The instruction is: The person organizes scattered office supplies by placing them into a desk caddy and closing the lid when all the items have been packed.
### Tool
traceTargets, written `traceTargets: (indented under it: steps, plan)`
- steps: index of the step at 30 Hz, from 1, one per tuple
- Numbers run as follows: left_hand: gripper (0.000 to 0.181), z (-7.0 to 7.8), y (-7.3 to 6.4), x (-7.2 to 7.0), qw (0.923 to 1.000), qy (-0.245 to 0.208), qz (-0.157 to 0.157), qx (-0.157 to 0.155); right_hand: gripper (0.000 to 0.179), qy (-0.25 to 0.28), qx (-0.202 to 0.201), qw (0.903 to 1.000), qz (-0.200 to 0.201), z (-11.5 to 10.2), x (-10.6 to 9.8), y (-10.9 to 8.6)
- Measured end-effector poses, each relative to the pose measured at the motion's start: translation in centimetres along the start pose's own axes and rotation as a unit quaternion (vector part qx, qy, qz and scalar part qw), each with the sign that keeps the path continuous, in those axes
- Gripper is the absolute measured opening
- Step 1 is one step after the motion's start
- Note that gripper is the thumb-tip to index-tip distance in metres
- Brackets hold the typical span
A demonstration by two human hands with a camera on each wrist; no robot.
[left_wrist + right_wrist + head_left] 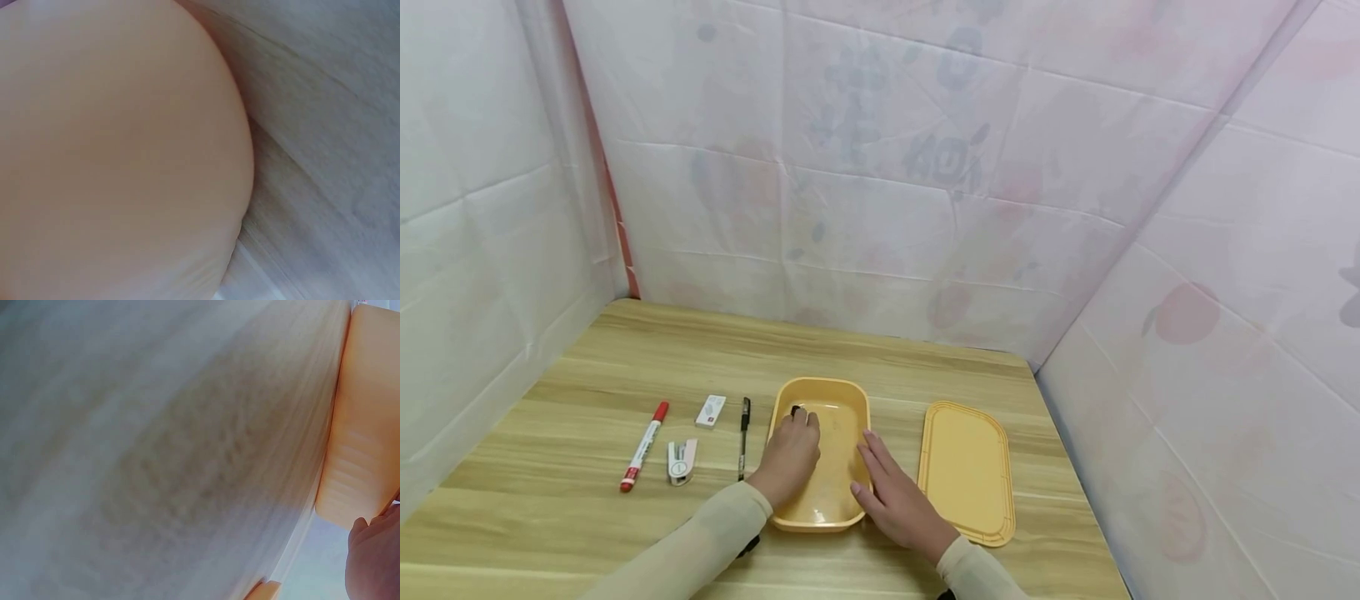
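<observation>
A yellow plastic box (820, 385) stands without its lid on the table, its inside facing up. My left hand (790, 457) reaches into its left half with fingers curled. A small black thing (795, 410) shows at those fingertips; the rest of it is hidden by the hand, so its kind is unclear. My right hand (895, 500) rests against the box's right side, its fingers fairly straight. In the right wrist view the box (359, 437) and part of the right hand (375, 559) appear at the right edge. A blurred, curved, pale orange surface (125, 150) fills most of the left wrist view.
Left of the box lie a black pen (744, 433), a white eraser (711, 411), a white stapler (681, 462) and a red-capped marker (643, 447). The yellow lid (967, 472) lies flat to the right. Pale sheets (880, 217) wall the wooden table (700, 333).
</observation>
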State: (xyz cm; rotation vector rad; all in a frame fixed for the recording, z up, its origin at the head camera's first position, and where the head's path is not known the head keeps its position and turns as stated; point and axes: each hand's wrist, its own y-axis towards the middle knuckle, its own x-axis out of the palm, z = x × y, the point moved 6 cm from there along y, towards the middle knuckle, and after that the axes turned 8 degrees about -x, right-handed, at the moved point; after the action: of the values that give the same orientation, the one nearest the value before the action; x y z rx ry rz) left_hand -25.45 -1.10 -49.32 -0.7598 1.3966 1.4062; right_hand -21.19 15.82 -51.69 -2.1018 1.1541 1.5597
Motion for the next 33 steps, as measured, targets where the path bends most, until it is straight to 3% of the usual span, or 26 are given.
traceTargets:
  steps: [4, 12, 23, 33]
  plan:
    - [0.034, 0.3, 0.0, -0.2, 0.9998, 0.008, 0.006, 0.014, 0.064, -0.003, 0.0, 1.0, 0.001, 0.0, 0.0, 0.0]
    - [0.048, 0.3, -0.1, -0.5, 0.9999, -0.009, -0.011, 0.009, 0.064, -0.002, 0.001, 1.0, 0.0, 0.0, 0.0, 0.0]
    - [0.061, 0.6, 0.1, -1.7, 0.9995, 0.019, 0.009, 0.023, 0.063, -0.004, 0.001, 1.0, 0.007, 0.0, 0.0, 0.1]
    - [0.064, 0.3, -0.3, -2.9, 0.9995, 0.014, 0.0, 0.03, 0.062, -0.001, 0.004, 1.0, 0.001, 0.1, 0.1, 0.0]
